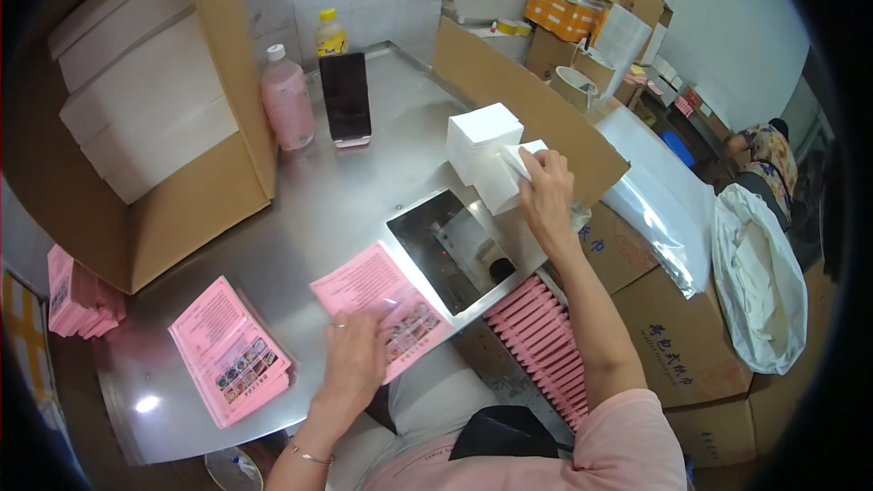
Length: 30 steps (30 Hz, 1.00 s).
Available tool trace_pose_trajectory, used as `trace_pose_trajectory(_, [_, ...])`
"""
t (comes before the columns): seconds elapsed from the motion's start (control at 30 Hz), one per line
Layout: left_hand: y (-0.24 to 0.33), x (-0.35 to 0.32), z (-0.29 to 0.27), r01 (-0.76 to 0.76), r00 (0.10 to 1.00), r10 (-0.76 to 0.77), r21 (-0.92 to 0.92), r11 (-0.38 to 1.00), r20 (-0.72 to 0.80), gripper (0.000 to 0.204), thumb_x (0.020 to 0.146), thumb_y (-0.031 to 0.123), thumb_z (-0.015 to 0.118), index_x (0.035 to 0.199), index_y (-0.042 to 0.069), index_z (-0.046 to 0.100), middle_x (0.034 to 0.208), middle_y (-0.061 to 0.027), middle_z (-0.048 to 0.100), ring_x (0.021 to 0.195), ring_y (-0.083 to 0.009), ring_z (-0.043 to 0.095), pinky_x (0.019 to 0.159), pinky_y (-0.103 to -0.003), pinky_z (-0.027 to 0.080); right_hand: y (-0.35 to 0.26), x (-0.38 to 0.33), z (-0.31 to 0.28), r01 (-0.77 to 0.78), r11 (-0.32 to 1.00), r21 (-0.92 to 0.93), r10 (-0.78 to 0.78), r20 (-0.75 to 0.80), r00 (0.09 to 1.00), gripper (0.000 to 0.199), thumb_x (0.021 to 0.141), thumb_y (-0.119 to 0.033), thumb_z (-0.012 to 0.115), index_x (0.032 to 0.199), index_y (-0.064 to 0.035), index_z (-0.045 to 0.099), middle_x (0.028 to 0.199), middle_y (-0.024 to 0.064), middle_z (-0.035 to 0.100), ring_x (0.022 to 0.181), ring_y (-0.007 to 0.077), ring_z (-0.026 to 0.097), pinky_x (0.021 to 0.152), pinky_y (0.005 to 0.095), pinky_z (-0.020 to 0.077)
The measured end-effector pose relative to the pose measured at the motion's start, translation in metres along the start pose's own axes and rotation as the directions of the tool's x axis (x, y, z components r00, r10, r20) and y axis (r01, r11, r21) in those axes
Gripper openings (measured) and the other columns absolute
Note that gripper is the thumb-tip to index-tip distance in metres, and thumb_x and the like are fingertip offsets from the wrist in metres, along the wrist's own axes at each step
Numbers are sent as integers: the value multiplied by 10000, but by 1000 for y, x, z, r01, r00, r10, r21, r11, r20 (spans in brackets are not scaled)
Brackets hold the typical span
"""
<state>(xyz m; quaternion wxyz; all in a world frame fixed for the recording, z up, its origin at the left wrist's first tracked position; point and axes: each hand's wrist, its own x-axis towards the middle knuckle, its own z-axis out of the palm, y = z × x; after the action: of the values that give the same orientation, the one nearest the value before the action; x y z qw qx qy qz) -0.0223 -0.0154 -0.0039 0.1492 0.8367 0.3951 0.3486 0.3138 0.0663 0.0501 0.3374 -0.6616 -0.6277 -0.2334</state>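
With right hand [548,193], grasping white folded paper [515,164]; with left hand [356,352], touching a pink printed sheet [368,284], cannot tell whether gripping.

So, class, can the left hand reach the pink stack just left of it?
Probably yes: the pink stack lies close to the left hand, with only metal tabletop showing between them, though that hand rests on other pink paper.

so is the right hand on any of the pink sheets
No, the right hand is at the white stacks, while the left hand is on a pink sheet.
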Motion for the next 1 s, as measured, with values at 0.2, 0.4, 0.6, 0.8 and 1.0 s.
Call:
trace_pose_trajectory(0.2, [10,2,-10,-6,1000,6,145,989,1,623,699,237,788,1241,21,571,1297,-197,533,1158,-396,513,850,-461,408,-103,-94,-22,586,699,410,-679,122,724,346,855,-82,599,1196,-33,627,1189,218,612,1175,396,591,1060,641,367])
trace_pose_trajectory(0.4, [16,4,11,131,989,-144,341,931,14,890,606,418,836,1360,70,515,1519,-273,339,1383,-462,343,978,-574,324,-135,-67,15,566,734,375,-678,349,647,273,755,-132,645,1018,-67,678,977,107,632,988,281,625,1063,709,286])
trace_pose_trajectory(0.6, [12,8,1,146,979,-186,359,922,79,676,747,459,736,1282,75,584,1493,-256,389,1424,-510,256,1075,-638,244,-136,-74,-4,447,688,571,-603,108,790,243,722,-92,625,951,-11,644,933,145,633,941,333,633,1049,534,385])
trace_pose_trajectory(0.8, [26,18,0,214,969,-245,421,882,20,594,779,468,715,1234,94,635,1147,-195,541,978,-363,470,840,-480,349,-30,-6,-7,217,964,-151,-230,-71,971,329,821,-137,700,1131,-37,657,930,129,613,906,318,599,833,476,450])
trace_pose_trajectory(1.0, [23,17,-3,94,994,-63,446,890,-86,559,784,492,726,1159,86,645,1081,-139,549,967,-320,486,789,-490,354,9,-8,11,61,996,-71,-54,92,994,198,856,-172,687,994,-33,720,944,127,599,900,304,564,796,455,448])
